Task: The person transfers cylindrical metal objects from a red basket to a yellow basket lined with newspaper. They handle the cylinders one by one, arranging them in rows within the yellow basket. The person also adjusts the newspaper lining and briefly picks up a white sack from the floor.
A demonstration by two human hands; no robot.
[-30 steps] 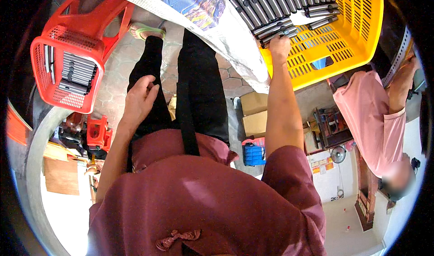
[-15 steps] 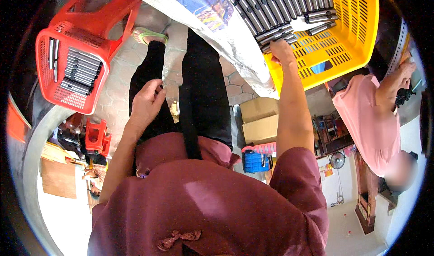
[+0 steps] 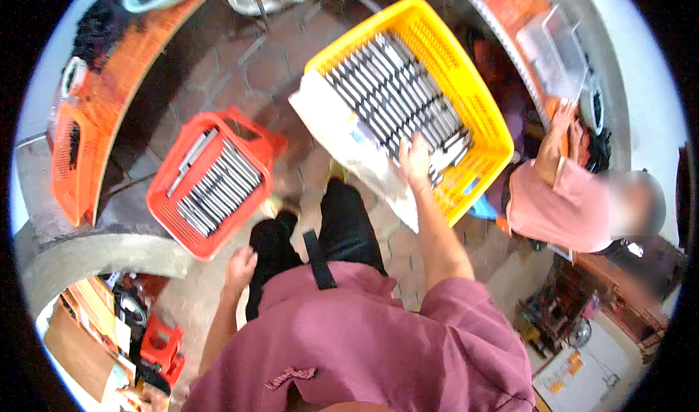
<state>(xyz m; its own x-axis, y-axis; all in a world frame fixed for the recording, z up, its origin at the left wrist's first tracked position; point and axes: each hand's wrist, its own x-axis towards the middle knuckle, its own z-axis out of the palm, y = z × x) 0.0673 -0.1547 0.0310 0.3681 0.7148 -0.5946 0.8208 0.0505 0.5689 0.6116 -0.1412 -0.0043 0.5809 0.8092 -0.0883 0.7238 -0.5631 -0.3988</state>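
My right hand [image 3: 416,163] reaches into a yellow plastic basket [image 3: 477,113], its fingers curled down onto silver-and-black rods [image 3: 386,92] packed in rows. The undersides of these fingers are hidden. A few rods lie loose beside the hand, near the basket's right end. White printed sheeting [image 3: 342,132] hangs over the basket's near left side. My left hand [image 3: 241,268] hangs by my left leg, loosely closed, with nothing visible in it. Ahead of it is a red plastic basket [image 3: 164,201], holding a row of similar rods [image 3: 218,190] and a few set lengthwise along one side.
A co-worker in a pink shirt [image 3: 557,201] sits at right, hands at an orange-topped bench [image 3: 513,4] with a clear plastic box [image 3: 553,52]. Another orange bench [image 3: 138,55] runs along the left, with an orange basket [image 3: 73,164]. A red stool [image 3: 162,348] is behind left.
The view has tilted up and turned, bringing both baskets fully into sight. My right hand stays at the rods in the yellow basket; my left hand stays low beside my leg.
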